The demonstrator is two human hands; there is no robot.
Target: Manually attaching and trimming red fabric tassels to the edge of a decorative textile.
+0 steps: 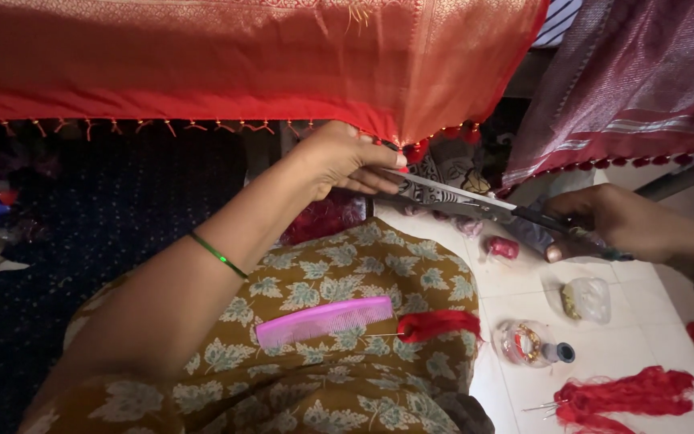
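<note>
My right hand (pixel 604 225) covers the scissors' (pixel 475 205) handles, so I can't see the grip. Right of it, my forearm leaves the frame; the red cloth (pixel 242 56) runs off above.

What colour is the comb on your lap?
The comb is pink. It lies on the leaf-print cloth, clearest in the head view.
</note>
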